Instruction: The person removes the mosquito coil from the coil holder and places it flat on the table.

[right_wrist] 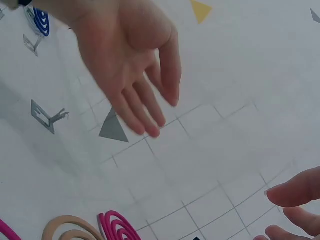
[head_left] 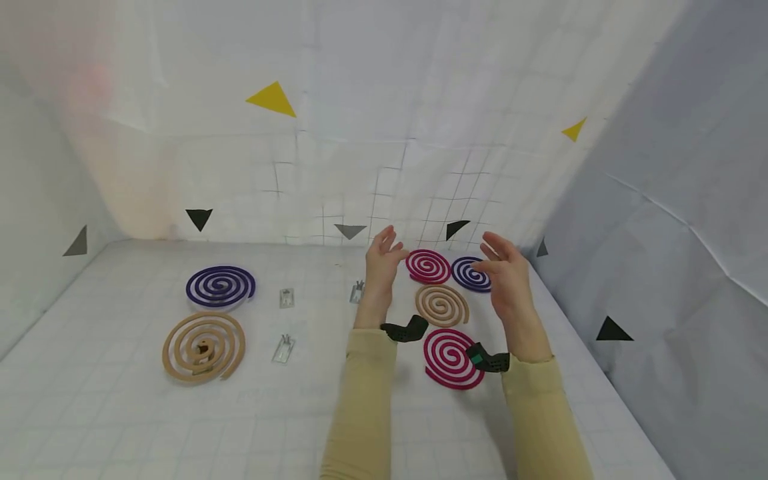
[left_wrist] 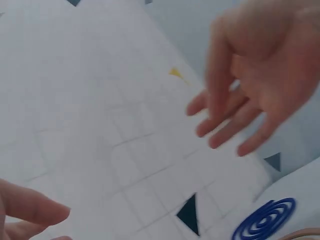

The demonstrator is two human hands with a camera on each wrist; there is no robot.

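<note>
My left hand point(head_left: 381, 275) and right hand point(head_left: 510, 283) are raised over the table, palms facing each other, fingers loosely extended and nothing held. Between and below them, in the head view, lie a pink mosquito coil point(head_left: 428, 267), a blue mosquito coil point(head_left: 471, 275) partly hidden by the right fingers, a tan mosquito coil point(head_left: 442, 306) and a nearer pink mosquito coil point(head_left: 453, 359), partly covered by the right wrist's camera. Beside the left hand is a small metal coil stand point(head_left: 357, 292). The left wrist view also shows the right hand point(left_wrist: 270, 65), empty.
Farther left lie a blue coil point(head_left: 221, 287) and a tan coil point(head_left: 204, 347) with something dark at its centre. Two more metal stands point(head_left: 287, 298) sit between the groups. White sheeting point(head_left: 360, 133) with triangles rises behind; a grey side wall point(head_left: 678, 220) bounds the right.
</note>
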